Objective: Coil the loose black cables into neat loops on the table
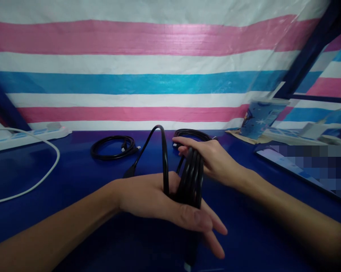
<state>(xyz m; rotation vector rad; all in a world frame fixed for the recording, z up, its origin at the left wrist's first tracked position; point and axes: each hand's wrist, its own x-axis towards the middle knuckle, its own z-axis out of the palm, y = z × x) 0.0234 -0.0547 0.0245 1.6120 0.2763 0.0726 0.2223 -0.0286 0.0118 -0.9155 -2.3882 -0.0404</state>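
left hand (170, 204), fingers flat, supports upright loops of black cable (191, 177); right hand (213, 158) grips their far side above the blue desk (74, 181).

Both forearms reach in and meet in the middle. The left hand (170, 202) lies palm-up, fingers (213, 226) stretched flat; the right hand (210, 158) curls over, fingers (184, 145) pinched together.
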